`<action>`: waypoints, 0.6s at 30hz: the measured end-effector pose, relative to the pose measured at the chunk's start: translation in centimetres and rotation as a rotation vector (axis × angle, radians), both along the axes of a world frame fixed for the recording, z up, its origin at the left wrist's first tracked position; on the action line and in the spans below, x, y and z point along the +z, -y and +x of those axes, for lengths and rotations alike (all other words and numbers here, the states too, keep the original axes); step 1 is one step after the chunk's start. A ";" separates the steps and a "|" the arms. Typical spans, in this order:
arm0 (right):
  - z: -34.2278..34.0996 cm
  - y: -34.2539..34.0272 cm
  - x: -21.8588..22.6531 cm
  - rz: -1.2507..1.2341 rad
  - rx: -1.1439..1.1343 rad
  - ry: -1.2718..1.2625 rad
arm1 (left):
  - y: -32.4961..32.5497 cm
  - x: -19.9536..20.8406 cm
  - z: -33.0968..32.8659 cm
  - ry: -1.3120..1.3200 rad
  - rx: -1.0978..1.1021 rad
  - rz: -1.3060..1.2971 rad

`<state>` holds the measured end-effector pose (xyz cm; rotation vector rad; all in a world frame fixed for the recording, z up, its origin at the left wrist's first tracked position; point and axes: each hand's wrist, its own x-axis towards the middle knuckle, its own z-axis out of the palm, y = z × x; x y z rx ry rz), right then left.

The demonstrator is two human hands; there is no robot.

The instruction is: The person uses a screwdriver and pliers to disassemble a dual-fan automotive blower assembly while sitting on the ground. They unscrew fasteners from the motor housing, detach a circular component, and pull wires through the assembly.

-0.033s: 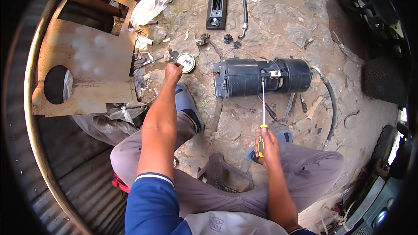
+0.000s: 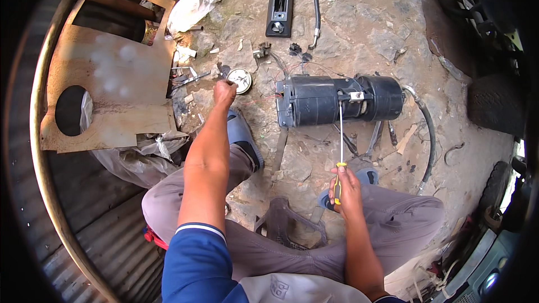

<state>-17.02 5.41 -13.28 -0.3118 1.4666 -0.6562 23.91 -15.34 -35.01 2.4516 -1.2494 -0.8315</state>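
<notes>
My left hand (image 2: 225,93) is closed at the near-left rim of a small round white dish (image 2: 240,81) holding small dark pieces. Its fingertips are too small to show whether they grip the rim or something tiny. In my right hand (image 2: 349,191) is a screwdriver with a yellow and black handle (image 2: 337,188), its long shaft pointing away from me. The shaft's tip reaches a black plastic blower unit (image 2: 314,101) with two drum-shaped ends, lying on the ground. A pale metal connector (image 2: 356,96) sits at the unit's middle. Thin red wires run from its left end.
A long black panel (image 2: 279,3) and a short black hose (image 2: 315,8) lie beyond the unit. Another hose (image 2: 430,129) curves from its right end. Pliers and wrenches (image 2: 375,136) lie on its near side. A rusty cut-out sheet (image 2: 115,84) stands left, beside a white plastic bag (image 2: 192,11).
</notes>
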 end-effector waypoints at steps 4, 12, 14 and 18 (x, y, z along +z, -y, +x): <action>0.2 0.3 0.1 0.032 -0.004 -0.012 | 0.4 -2.7 -1.0 -0.019 0.018 -0.016; -0.5 0.6 -0.2 0.030 0.012 -0.015 | 1.4 -4.6 -2.9 0.009 0.010 -0.014; -0.7 0.6 -0.3 0.026 0.036 -0.026 | 1.4 -5.5 -3.0 0.020 0.062 0.011; -1.1 0.5 -0.3 0.015 0.048 -0.025 | 1.6 -6.5 -3.7 0.068 0.167 0.062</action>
